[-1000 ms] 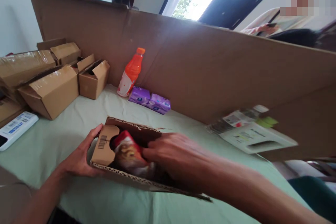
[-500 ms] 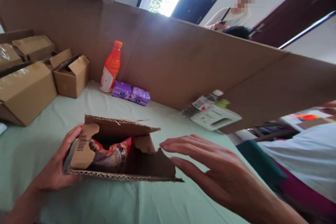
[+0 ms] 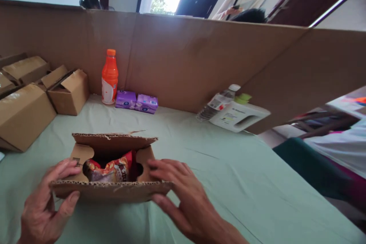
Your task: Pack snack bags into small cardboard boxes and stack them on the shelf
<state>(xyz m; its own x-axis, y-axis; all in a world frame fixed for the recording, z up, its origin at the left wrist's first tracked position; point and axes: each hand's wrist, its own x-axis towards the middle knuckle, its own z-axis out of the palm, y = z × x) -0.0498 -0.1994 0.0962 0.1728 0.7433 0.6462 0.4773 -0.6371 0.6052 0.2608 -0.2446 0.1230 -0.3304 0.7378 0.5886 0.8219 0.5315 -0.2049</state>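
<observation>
A small cardboard box [image 3: 111,190] sits before me on the green cloth, its top open and its long front and back flaps raised. Inside lies a red snack bag [image 3: 117,170], partly hidden by the front flap. My left hand [image 3: 42,204] grips the box's left end, fingers over the short end flap and thumb at the front. On the right end, my right hand [image 3: 185,194] has its fingers on the other short flap, which is folded inward, with the thumb at the front flap's corner.
Several cardboard boxes [image 3: 25,118] stand at the left. Along the cardboard partition [image 3: 183,57] are an orange drink bottle [image 3: 109,78], purple tissue packs [image 3: 136,101], a tilted clear bottle [image 3: 219,103] and a white jug [image 3: 240,116]. A person [image 3: 243,4] stands beyond it.
My right hand has come left onto the box's right end, and the right short flap is now folded inward. My left hand's thumb has moved onto the front flap. The camera view has levelled.
</observation>
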